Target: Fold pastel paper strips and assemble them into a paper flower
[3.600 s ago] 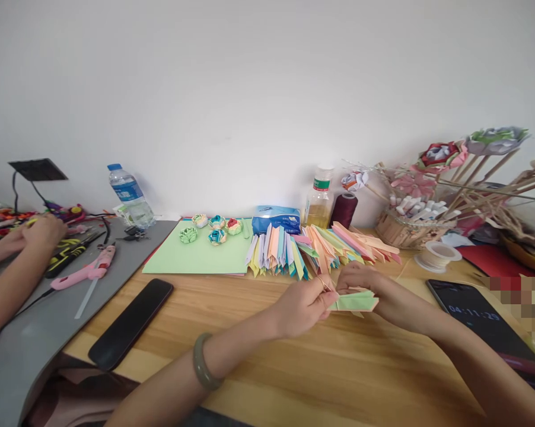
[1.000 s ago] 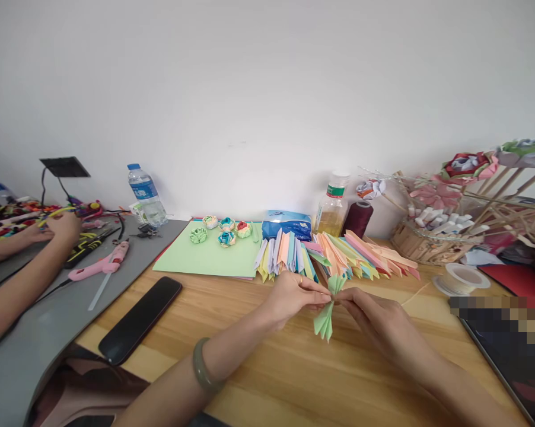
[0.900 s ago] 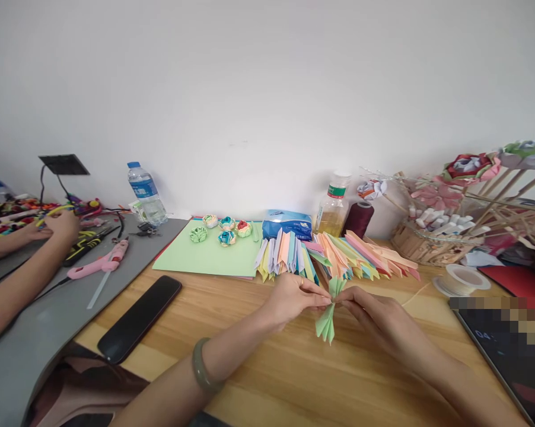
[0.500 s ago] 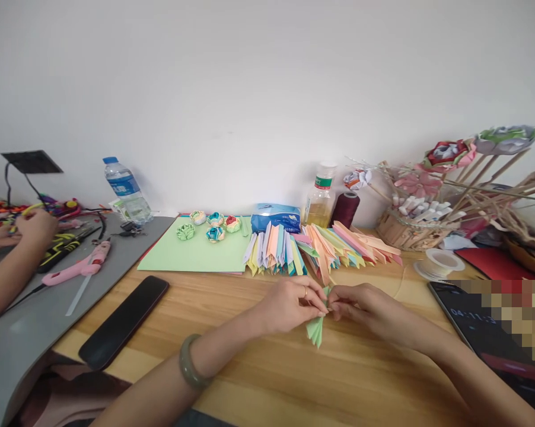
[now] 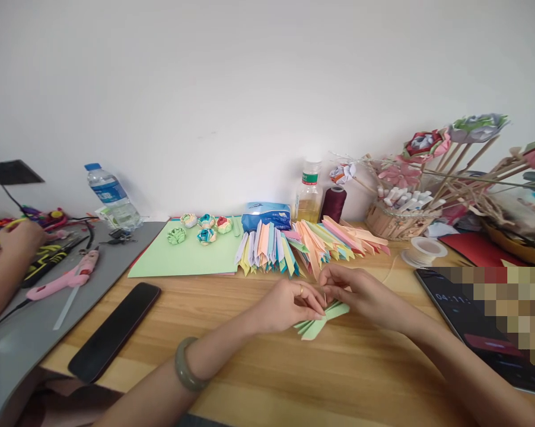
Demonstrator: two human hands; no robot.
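Note:
A strip of pleated light green paper [image 5: 312, 330] is pinched at its middle by my left hand [image 5: 289, 307], its folded ends fanning out to both sides. My right hand [image 5: 356, 293] is closed, fingertips pressed together just above the paper and against the left fingers. What those right fingertips grip is hidden. A pale thread runs from a white spool [image 5: 424, 249] toward the right hand. Behind the hands lie pleated paper strips [image 5: 267, 246] in several colours, and more peach and yellow strips [image 5: 334, 240] beside them.
Folded paper flowers [image 5: 206, 236] rest on green sheets [image 5: 161, 261]. A black phone [image 5: 116, 332] lies left, another phone [image 5: 454, 314] right. Along the wall stand a tissue pack [image 5: 266, 217], bottle [image 5: 309, 196], dark thread cone [image 5: 333, 204] and basket [image 5: 396, 222]. Another person's hand [image 5: 21, 240] works beside a pink glue gun [image 5: 67, 281].
The green pleated paper has turned from hanging downward to lying more sideways, its folds more spread. Both hands stay together around it. The whole view has shifted slightly.

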